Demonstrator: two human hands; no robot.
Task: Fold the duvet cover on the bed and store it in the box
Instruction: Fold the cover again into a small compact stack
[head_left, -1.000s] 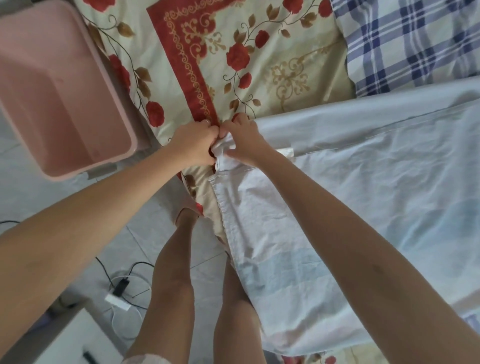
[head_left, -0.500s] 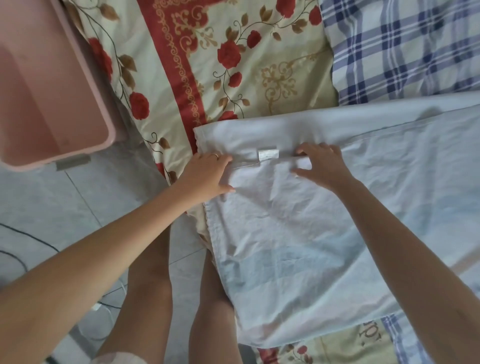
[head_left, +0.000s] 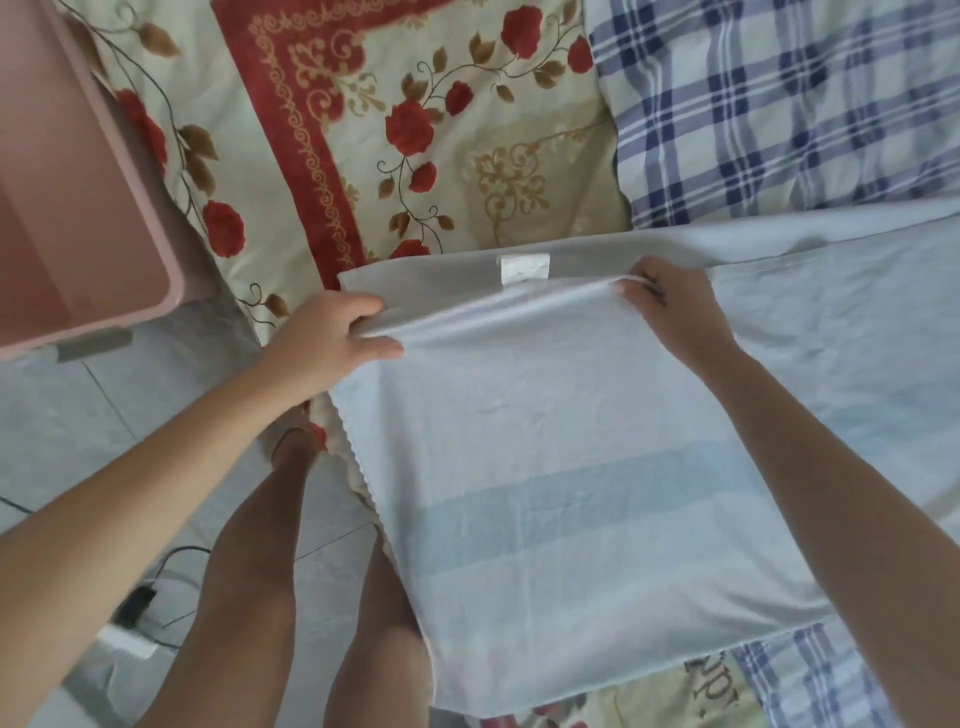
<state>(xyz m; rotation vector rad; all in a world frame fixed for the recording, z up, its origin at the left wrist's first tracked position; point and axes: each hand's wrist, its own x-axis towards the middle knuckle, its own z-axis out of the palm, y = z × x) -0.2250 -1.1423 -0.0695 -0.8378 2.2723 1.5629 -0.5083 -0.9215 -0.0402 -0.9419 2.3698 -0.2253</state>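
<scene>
Duvet cover (head_left: 571, 467): pale white-blue cloth with a faint blue band, laid flat on the bed (head_left: 415, 156). Its near-left edge overhangs the bedside by the person's legs (head_left: 270, 545), and it runs out of frame to the right. The far edge of the top layer is raised into a taut ridge between the two hands. Left hand (head_left: 327, 343) at the cover's left end: fingers (head_left: 363, 306) curled over the ridge, thumb on the near side, pinching the cloth. Right hand (head_left: 675, 312) further right on the same ridge: fingertips (head_left: 636, 286) bunched together, pinching it. White tag (head_left: 524, 267) lies just beyond the ridge, between the hands. Bed covering is cream with red roses; plaid fabric (head_left: 779, 104) lies far right. Pink box (head_left: 174, 291) is open at the bed's left side, apart from the cover. Tiled floor (head_left: 78, 405) carries a cable and plug (head_left: 137, 603).
</scene>
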